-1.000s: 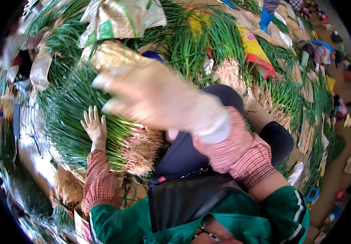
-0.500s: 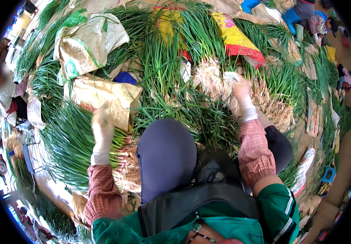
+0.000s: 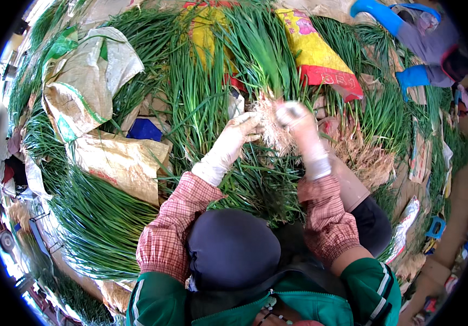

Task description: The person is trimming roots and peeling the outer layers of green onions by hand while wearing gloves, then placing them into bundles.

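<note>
Holds the left hand [image 3: 238,131], in a thin whitish glove, against the left edge of the pale, stringy roots of a bunch of long green onions [image 3: 269,70], with fingers parted and partly curled; cannot tell whether grasping or merely touching. Places the right hand [image 3: 299,122], also in a whitish glove, at the right side of the same roots; too blurred to tell whether clenched, or on what. Between both hands, with roots turned toward the body and leaves fanning away, finds the bunch. Shows red-checked cloth sleeves [image 3: 177,217] behind both wrists, then a dark, rounded clothed knee [image 3: 234,247] nearer the body. Just beyond the right hand, has a yellow-and-red printed sack [image 3: 321,57]; to its lower right, a tangle of tan roots [image 3: 367,157]. To the left, spreads a wide heap of green leaves [image 3: 98,217] below a flat tan sack [image 3: 122,163] and a crumpled white-and-green woven sack [image 3: 90,76]. At upper right, includes another person's bright blue boots [image 3: 414,77].
</note>
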`<state>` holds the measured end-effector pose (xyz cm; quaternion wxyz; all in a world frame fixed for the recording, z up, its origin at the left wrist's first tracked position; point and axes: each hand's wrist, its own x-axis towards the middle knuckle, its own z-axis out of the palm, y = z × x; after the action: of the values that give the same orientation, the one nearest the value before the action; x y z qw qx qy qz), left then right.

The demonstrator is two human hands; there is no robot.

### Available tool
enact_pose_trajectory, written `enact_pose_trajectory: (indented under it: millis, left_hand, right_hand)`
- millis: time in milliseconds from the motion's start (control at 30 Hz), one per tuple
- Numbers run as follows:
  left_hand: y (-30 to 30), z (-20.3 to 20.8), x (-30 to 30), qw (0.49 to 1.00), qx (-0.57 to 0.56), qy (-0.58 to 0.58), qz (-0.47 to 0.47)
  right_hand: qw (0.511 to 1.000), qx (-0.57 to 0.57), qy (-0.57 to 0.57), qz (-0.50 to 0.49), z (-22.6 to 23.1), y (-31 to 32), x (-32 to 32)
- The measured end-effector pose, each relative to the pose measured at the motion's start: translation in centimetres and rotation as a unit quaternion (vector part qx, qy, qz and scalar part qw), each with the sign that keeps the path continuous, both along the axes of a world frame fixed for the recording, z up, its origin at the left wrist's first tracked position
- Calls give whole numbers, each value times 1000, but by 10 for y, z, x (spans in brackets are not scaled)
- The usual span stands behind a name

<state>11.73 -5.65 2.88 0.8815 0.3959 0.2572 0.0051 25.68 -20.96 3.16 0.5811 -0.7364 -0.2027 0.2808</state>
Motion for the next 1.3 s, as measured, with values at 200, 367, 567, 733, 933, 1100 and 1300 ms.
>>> enact_pose_trajectory:
  millis: [200,367,567,733,933,1100,1300]
  left_hand:
    - [-9,-25,-14,994,51,72,-70]
    - [-9,-25,-32,988,-132,-32,-72]
    - [-11,-37,-45,994,-99,-42,-13]
    - [-2,-49,-62,979,-119,72,148]
    - [-11,-48,-73,984,54,167,28]
    - [-11,-49,-76,977,-14,203,67]
    - [1,-34,-73,968,74,175,162]
  right_hand:
    - [972,-220,-79,35,1,-13,-53]
    - [994,53,-14,90,-20,24,-49]
    - [859,176,476,-62,-48,42,-81]
    - [826,240,392,-327,-60,41,-87]
    - [985,-113,-133,-10,-71,81,-72]
    - [990,-70,16,-124,-87,94,-103]
    - [900,189,357,-161,-76,55,-126]
